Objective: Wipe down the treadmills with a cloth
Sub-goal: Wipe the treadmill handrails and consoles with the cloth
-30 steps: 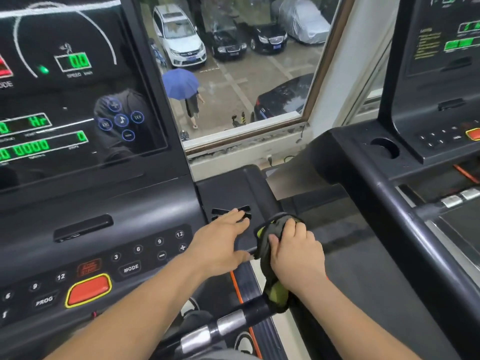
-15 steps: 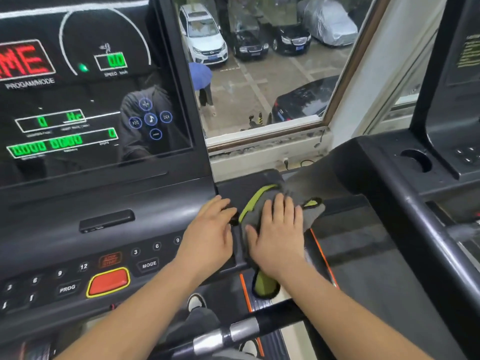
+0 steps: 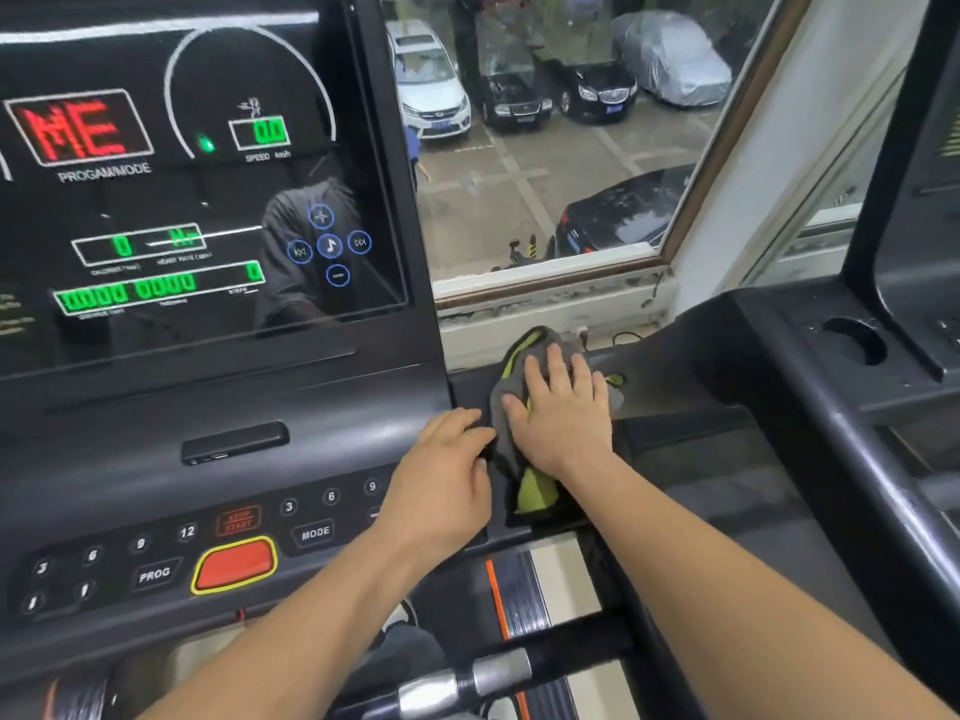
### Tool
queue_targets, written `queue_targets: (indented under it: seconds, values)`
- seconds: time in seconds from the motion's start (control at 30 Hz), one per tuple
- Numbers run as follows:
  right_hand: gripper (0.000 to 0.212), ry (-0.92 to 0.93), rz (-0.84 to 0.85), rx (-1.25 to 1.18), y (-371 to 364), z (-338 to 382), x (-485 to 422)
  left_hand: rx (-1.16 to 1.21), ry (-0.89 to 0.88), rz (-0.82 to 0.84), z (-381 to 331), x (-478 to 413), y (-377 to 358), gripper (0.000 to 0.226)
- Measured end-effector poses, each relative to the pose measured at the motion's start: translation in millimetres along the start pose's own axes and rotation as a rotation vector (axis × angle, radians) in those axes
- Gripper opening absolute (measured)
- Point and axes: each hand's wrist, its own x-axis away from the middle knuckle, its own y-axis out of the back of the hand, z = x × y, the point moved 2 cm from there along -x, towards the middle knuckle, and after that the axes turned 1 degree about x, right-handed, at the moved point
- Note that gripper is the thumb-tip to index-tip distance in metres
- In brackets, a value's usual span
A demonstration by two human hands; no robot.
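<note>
A grey cloth with yellow-green edging (image 3: 511, 384) lies spread on the right side tray of the black treadmill console (image 3: 171, 459). My right hand (image 3: 563, 413) presses flat on the cloth with straight fingers. My left hand (image 3: 447, 480) rests beside it on the console's right edge, fingers relaxed and holding nothing. The lit display panel (image 3: 197, 189) fills the upper left. A red stop button (image 3: 236, 563) and number keys sit on the lower panel.
A second treadmill (image 3: 810, 407) stands close on the right, with a round cup holder (image 3: 854, 340). A handlebar with a metal sensor (image 3: 488, 672) crosses below my arms. Behind is a window (image 3: 545, 148) over a car park.
My right hand has opened from gripping the bunched cloth near the handlebar to pressing it flat, and slid it forward along the side tray. My left hand stayed beside it.
</note>
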Motion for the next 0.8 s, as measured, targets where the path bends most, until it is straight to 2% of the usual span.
queue_targets:
  seconds: [0.2, 0.3, 0.43, 0.57, 0.7, 0.8]
  values:
    - [0.072, 0.111, -0.118, 0.0, -24, -19, 91, -0.015, -0.009, -0.072, -6, -6, 4, 0.03]
    - [0.071, 0.108, -0.094, 0.03, -35, -31, 115, 0.033, 0.0, 0.012, -15, -3, -2, 0.027]
    - [0.074, 0.002, -0.091, -0.039, -24, -36, 74, 0.076, -0.059, 0.085, -24, 7, -14, 0.024]
    - [0.079, -0.199, 0.077, -0.26, -1, -41, 21, 0.106, -0.018, 0.114, -31, 15, -22, 0.027]
    - [0.072, -0.293, 0.0, -0.342, -8, -46, 62, 0.154, -0.033, 0.114, -41, 22, -27, 0.026]
    - [0.07, -0.34, -0.012, -0.303, -21, -59, 124, 0.171, -0.028, 0.09, -47, 24, -37, 0.025]
